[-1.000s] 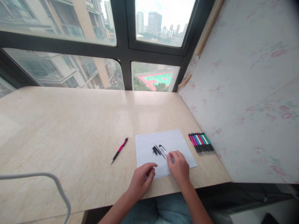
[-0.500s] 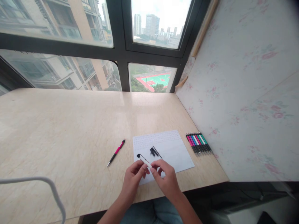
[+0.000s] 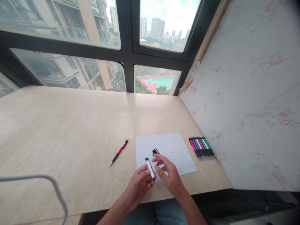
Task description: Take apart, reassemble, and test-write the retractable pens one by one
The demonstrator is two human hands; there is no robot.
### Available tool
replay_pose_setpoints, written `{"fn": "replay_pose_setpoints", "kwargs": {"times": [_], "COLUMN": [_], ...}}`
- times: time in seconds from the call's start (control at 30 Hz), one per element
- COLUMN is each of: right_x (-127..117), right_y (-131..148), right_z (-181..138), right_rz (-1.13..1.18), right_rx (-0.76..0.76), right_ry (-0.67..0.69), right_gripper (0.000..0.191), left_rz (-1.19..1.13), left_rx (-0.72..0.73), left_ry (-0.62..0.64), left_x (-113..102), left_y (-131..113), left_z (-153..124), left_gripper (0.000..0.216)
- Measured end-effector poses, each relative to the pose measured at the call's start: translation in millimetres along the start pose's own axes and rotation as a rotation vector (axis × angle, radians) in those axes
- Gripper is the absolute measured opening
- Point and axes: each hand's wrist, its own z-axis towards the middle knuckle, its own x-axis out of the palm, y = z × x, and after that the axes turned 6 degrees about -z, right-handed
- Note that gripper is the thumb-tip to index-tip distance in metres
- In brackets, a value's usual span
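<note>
A white pen barrel [image 3: 150, 169] with a black clip at its upper end is pinched in my left hand [image 3: 140, 184], tilted above the lower left of the written sheet of paper [image 3: 173, 156]. Just to its right is my right hand [image 3: 169, 173], fingers apart and slightly curled, with nothing seen in it. Small black pen parts [image 3: 155, 151] lie on the paper beyond my right fingertips, which partly hide them.
A pink and black pen [image 3: 119, 152] lies left of the paper. Several coloured pens [image 3: 201, 147] are lined up on the right by the papered wall [image 3: 253, 109]. A grey curved tube [image 3: 52, 184] crosses the lower left of the tabletop [image 3: 70, 131].
My right hand has come off the white barrel and opened. The barrel stays in my left hand, turned more upright, its black clip now against it. The view has shifted slightly.
</note>
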Motion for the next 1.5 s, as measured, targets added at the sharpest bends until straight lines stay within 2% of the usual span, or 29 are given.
{"fn": "replay_pose_setpoints", "kwargs": {"times": [0.13,0.27,0.4,0.57,0.67,0.8,1.13,1.5], "right_x": [-1.9,1.5,4.5,-11.1,-24.5,-29.9,-27.8,-27.1], "right_y": [11.7,11.0,6.5,-11.8,-33.6,-51.7,-53.8,-61.3], "right_z": [-3.5,-7.4,-8.7,2.5,19.7,39.1,45.0,43.9], "right_rz": [-0.142,-0.313,-0.374,-0.326,-0.483,-0.673,-0.822,-0.76], "right_rx": [-0.109,-0.226,-0.27,-0.171,-0.074,-0.056,-0.092,-0.093], "right_ry": [0.092,0.037,0.001,-0.018,-0.11,-0.009,0.044,0.015], "right_gripper": [0.036,0.032,0.031,0.025,0.027,0.031,0.02,0.019], "left_rz": [-0.186,-0.248,-0.229,-0.127,-0.059,-0.024,0.029,-0.002], "left_rx": [-0.081,-0.079,-0.056,-0.007,0.028,0.068,0.112,0.122], "left_ry": [-0.008,-0.046,-0.105,-0.118,-0.15,-0.185,-0.147,-0.162], "left_x": [5.7,4.3,2.2,-0.2,-1.9,-3.0,-5.9,-9.4], "left_y": [3.8,5.7,7.7,4.2,-1.4,-7.3,-10.1,-12.0], "left_z": [-5.6,-3.1,1.4,3.8,5.1,6.4,6.2,7.9], "left_gripper": [0.018,0.014,0.018,0.021,0.026,0.032,0.023,0.024]}}
